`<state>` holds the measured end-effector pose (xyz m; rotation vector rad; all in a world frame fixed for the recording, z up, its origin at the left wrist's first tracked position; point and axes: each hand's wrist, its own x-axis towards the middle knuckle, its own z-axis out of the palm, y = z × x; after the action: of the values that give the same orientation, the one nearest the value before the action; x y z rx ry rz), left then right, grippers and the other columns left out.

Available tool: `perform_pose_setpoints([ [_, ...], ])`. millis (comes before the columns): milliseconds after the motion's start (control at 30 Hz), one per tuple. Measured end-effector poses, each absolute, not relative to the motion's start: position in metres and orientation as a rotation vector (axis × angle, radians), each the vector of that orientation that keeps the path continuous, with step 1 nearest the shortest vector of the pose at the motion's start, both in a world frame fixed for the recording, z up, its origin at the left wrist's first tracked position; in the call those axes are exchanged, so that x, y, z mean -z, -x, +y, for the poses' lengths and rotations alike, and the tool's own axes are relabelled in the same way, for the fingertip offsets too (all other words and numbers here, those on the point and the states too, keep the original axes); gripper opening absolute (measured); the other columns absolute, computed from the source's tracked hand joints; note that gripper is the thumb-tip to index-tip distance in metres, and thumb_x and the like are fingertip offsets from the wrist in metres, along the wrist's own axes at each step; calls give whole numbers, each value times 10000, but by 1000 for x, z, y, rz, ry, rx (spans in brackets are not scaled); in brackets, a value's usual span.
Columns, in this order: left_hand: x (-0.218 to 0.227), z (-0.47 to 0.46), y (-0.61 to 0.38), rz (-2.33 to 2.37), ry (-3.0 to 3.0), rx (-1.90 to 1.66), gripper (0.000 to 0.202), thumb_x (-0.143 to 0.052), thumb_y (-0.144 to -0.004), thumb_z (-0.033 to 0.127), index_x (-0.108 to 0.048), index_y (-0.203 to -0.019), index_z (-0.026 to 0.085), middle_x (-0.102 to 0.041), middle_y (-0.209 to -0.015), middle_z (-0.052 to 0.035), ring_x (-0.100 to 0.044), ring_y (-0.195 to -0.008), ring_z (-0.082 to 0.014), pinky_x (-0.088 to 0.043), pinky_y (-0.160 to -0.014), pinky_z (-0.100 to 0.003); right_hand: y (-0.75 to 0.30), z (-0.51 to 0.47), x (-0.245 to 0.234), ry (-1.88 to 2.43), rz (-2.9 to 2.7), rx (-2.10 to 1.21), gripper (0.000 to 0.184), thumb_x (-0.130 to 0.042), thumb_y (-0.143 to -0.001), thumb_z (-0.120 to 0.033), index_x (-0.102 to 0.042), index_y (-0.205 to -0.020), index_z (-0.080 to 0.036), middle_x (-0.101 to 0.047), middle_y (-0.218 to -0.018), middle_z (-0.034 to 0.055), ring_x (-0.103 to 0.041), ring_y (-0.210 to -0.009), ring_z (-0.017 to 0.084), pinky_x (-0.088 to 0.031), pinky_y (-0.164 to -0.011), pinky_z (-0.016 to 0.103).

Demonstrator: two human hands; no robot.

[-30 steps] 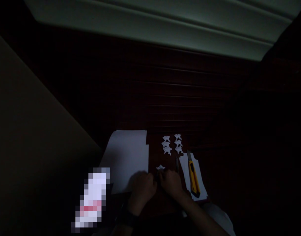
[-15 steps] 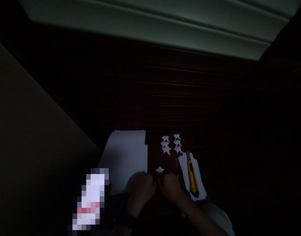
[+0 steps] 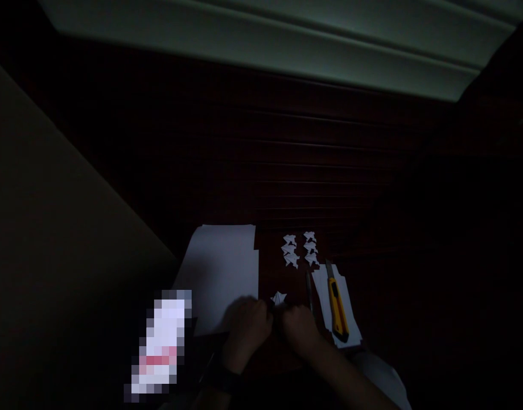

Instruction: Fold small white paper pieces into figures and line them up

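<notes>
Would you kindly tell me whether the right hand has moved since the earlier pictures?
Yes, slightly: judged against the yellow-and-black utility knife, the bare right hand has shifted toward the picture's lower edge.

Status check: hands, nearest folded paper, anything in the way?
Left hand, right hand at nearest folded paper. Grip hidden. Yellow cutter off right, clear of both.

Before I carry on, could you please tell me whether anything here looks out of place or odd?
Nothing looks spilled or damaged, though the light is dim. The knife stands out: it lies on the small papers with its blade bare. Those papers are also fanned unevenly.
</notes>
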<state>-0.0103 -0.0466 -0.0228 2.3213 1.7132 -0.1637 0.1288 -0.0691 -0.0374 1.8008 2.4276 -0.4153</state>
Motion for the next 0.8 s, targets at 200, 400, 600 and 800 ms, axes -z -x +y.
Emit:
perform_pose_setpoints([
  [200, 16, -46, 10, 1737, -2285, 180, 278, -466, -808, 319, -684, -777, 150, -675, -851, -145, -614, -833, -256, -393, -720, -355, -127, -77, 43, -1773, 2427, 384, 195, -468, -834, -81, -650, -873, -140, -703, -852, 122, -675, -761, 215, -480, -637, 270],
  [400, 12, -43, 14, 1811, -2229, 104, 317, -445, -823, 345, -690, -790, 147, -679, -833, -136, -621, -801, -240, -394, -693, -332, -132, -87, 45, -1802, 2431, 419, 171, -483, -815, -99, -644, -809, -159, -708, -795, 97, -675, -714, 217, -461, -606, 261],
  [600, 9, -38, 18, 1870, -2245, 31, 369, -399, -845, 361, -691, -773, 147, -686, -798, -140, -631, -762, -243, -399, -667, -336, -123, -83, 31, -2326, 2265, 277, 333, -310, -929, -371, -552, -979, -149, -679, -749, 122, -667, -661, 226, -443, -577, 273],
  [800, 6, -35, 21, 1859, -2199, 21, 323, -419, -837, 320, -689, -810, 145, -694, -820, -134, -638, -774, -236, -406, -656, -323, -116, -69, 26, -2301, 2178, 306, 274, -386, -891, -363, -540, -934, -140, -657, -805, 139, -662, -718, 243, -456, -612, 301],
])
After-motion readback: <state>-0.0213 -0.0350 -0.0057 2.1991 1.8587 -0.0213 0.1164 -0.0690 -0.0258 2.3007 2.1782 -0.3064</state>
